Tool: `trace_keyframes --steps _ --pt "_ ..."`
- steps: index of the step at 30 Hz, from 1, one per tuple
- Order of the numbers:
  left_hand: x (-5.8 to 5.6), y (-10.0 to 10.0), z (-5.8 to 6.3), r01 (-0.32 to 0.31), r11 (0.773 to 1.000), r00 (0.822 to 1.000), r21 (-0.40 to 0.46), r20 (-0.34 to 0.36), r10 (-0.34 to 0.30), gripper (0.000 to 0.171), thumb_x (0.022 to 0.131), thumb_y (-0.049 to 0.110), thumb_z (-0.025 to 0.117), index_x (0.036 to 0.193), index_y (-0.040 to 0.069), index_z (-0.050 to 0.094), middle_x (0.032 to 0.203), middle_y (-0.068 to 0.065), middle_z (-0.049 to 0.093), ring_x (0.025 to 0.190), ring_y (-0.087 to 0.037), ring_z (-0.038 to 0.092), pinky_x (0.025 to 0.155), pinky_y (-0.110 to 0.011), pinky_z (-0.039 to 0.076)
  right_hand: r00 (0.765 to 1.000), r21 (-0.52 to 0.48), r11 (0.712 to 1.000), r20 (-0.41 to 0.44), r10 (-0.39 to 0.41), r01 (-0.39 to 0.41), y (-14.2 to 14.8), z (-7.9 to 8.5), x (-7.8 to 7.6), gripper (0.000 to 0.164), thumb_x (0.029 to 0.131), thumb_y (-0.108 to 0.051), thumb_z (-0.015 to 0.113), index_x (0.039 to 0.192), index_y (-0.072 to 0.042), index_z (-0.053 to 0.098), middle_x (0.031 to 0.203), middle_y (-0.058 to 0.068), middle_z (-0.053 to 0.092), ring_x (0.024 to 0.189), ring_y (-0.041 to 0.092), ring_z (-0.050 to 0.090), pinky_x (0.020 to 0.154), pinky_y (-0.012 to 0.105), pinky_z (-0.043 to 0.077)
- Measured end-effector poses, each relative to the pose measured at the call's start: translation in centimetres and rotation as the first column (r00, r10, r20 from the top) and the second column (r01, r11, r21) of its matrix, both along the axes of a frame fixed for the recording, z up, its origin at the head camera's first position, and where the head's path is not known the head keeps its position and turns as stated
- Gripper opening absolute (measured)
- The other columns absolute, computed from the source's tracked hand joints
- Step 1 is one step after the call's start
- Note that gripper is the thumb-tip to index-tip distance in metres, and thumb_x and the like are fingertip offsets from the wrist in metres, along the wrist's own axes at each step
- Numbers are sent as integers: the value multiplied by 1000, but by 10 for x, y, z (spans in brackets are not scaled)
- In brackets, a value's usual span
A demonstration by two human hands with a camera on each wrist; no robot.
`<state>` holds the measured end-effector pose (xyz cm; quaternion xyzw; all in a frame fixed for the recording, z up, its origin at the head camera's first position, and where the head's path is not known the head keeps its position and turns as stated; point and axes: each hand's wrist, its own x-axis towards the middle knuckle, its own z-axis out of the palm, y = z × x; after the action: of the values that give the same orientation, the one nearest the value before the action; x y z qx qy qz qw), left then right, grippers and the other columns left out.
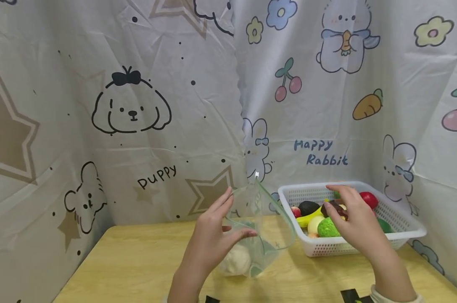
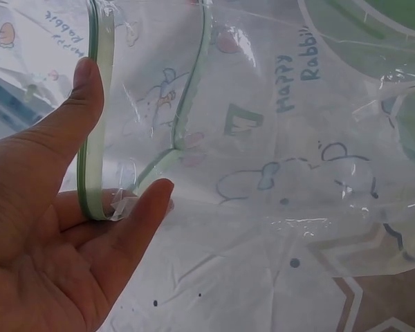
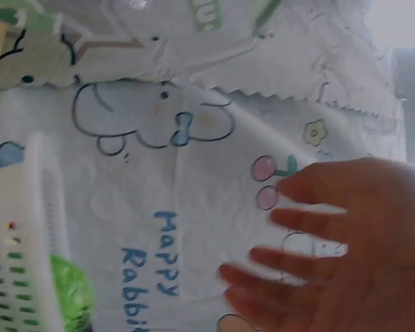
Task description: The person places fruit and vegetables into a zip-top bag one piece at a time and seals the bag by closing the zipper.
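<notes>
A clear zip bag with green edging [image 1: 268, 248] stands with its mouth spread on the table, and a pale round item [image 1: 237, 261] shows through its lower part. My left hand [image 1: 217, 231] holds the bag's rim; in the left wrist view the thumb [image 2: 86, 97] lies along the green zip strip, with the fingers at its other side. Above the white basket [image 1: 406, 233] hovers my right hand [image 1: 358, 219], fingers spread and apart. A green bumpy fruit or vegetable [image 1: 328, 228] is nearest it. In the right wrist view nothing lies in that hand [image 3: 332, 242].
The basket carries several fruit and vegetable pieces, among them a yellow banana [image 1: 307, 221], a dark oval one [image 1: 309, 208] and a red round one [image 1: 369, 199]. A printed curtain [image 1: 156, 147] hangs behind the wooden table [image 1: 137, 261].
</notes>
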<state>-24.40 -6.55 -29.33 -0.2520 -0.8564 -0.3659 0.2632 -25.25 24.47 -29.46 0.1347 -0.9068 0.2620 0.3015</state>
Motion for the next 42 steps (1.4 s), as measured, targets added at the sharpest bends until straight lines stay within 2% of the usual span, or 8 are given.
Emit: trace_keyframes --steps 3,9,12,25,29,34,40,42 --pt "1 -1 3 -4 1000 1000 -18 -18 4 88 68 56 69 139 11 44 152 2 35 117 -15 54 68 -18 59 978 89 995 197 -71 54 7 -13 -11 54 91 -29 57 132 3 43 131 36 38 111 53 45 86 72 43" --pt "4 -1 6 15 999 1000 -32 20 -15 89 68 57 67 140 11 42 152 1 33 88 -11 67 71 -22 60 875 222 970 445 -194 102 15 -43 -31 66 86 -34 59 131 9 39 127 49 29 99 63 47 79 76 44" --pt "5 -2 6 10 999 1000 -44 26 -9 89 69 58 67 141 11 41 153 1 32 82 -11 68 72 -22 60 851 235 964 473 -228 128 14 -50 -36 67 85 -34 60 131 9 39 124 49 32 97 60 50 77 74 46" --pt "6 -2 5 23 998 1000 -57 2 -23 89 70 57 67 140 9 42 153 0 30 109 -16 60 72 -22 60 809 207 940 481 -338 270 13 -65 -47 73 83 -40 61 132 9 37 118 45 46 105 56 45 82 75 35" --pt "5 -4 4 6 998 1000 -57 -29 -8 87 70 56 68 139 8 44 153 -1 32 101 -14 63 70 -21 59 826 197 942 455 -334 272 13 -67 -48 74 82 -40 63 131 9 37 116 46 45 101 56 46 79 73 37" --pt "5 -7 3 -3 999 999 -52 -33 1 86 70 54 69 139 8 44 152 -1 34 100 -13 63 69 -21 59 888 130 951 341 -309 281 5 -59 -44 70 82 -39 64 128 6 38 112 42 46 92 55 52 74 71 43" --pt "5 -6 3 -7 998 1000 -69 -31 5 87 71 55 68 141 10 41 153 0 32 88 -11 67 69 -20 59 986 -76 983 29 -167 169 -17 -25 -25 72 83 -42 65 134 1 38 115 30 51 89 41 55 71 59 54" --pt "4 -5 3 -5 998 999 -69 -38 2 87 71 55 68 141 10 41 153 -1 32 89 -11 66 69 -20 59 991 -139 987 -96 -91 77 -30 -13 -15 71 81 -37 69 136 -5 38 114 23 53 85 30 56 67 39 57"
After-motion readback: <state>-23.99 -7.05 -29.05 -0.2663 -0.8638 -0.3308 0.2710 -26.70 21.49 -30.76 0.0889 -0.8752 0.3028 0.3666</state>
